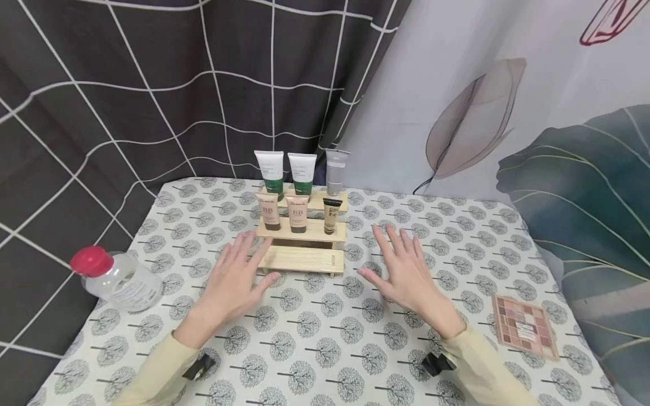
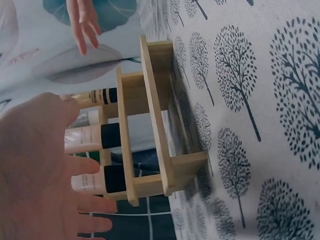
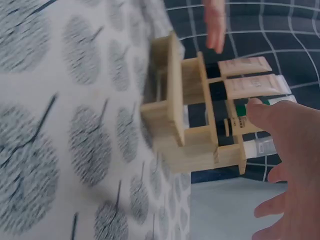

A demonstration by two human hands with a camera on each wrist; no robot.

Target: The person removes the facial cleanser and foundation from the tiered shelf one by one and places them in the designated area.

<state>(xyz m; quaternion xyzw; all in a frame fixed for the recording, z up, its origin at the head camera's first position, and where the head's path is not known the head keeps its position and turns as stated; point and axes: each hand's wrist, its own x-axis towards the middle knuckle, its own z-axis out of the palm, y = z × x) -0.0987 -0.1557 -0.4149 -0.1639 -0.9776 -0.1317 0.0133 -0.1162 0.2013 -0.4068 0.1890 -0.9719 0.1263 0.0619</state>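
head view: a three-step wooden stand (image 1: 299, 259) sits on a tree-print tablecloth (image 1: 325, 316), near its far edge and between two hands.
top step (image 1: 320, 201): two white-and-green tubes (image 1: 270, 168) and a grey tube (image 1: 336, 173) stand in a row; being the tallest, they are probably at the back so they show above the rest.
middle step (image 1: 315, 228): two beige bb tubes (image 1: 297, 211) upright on dark caps, likely because the flat caps make a steady foot, with a small gold-and-black tube (image 1: 331, 217) to their right.
lowest step (image 1: 317, 260): a front plank, pale wood showing along its length.
left hand (image 1: 231, 282): grasping nothing, fingers spread, beside the stand's left end; its fingers overlap the tubes in the left wrist view, so contact cannot be told.
right hand (image 1: 406, 276): also released, fingers extended, apart from the stand on its right; the matching poses seem to frame the display without gripping it.
clear bottle (image 1: 134, 285): red-capped, at the cloth's left edge, well apart from the stand.
make-up palette (image 1: 525, 327): lying flat beyond the right forearm, seemingly kept aside.
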